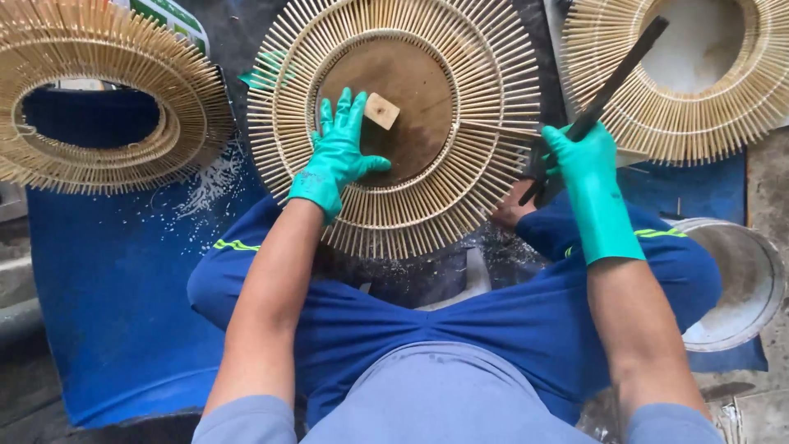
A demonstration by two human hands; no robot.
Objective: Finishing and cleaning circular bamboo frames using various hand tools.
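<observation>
In front of your knees, on the dark floor, lies the round stick frame (394, 123), a flat ring of thin pale sticks radiating around a brown wooden disc (411, 107). Your left hand (339, 152), in a green glove, lies flat with fingers spread over the inner ring and the disc's left edge; its grip is released, pressing down rather than holding anything. Just beside your fingertips, a small pale wooden block (381, 110) rests on the disc.

Your right hand (579, 156), also gloved in green, hovers at the frame's right rim with its grip clenched around a long dark flat tool (612, 78), which slants up and to the right.

Beyond that tool lies a second stick ring (682, 123) on a pale sheet, its centre open. To the far left, a third stick ring (107, 99) sits tilted over a blue mat (107, 271), which is speckled with pale shavings. At your right knee stands a round grey bucket (744, 288), partly hidden by your leg. You sit in blue shorts, with your bare foot tucked under the frame's lower right edge.
</observation>
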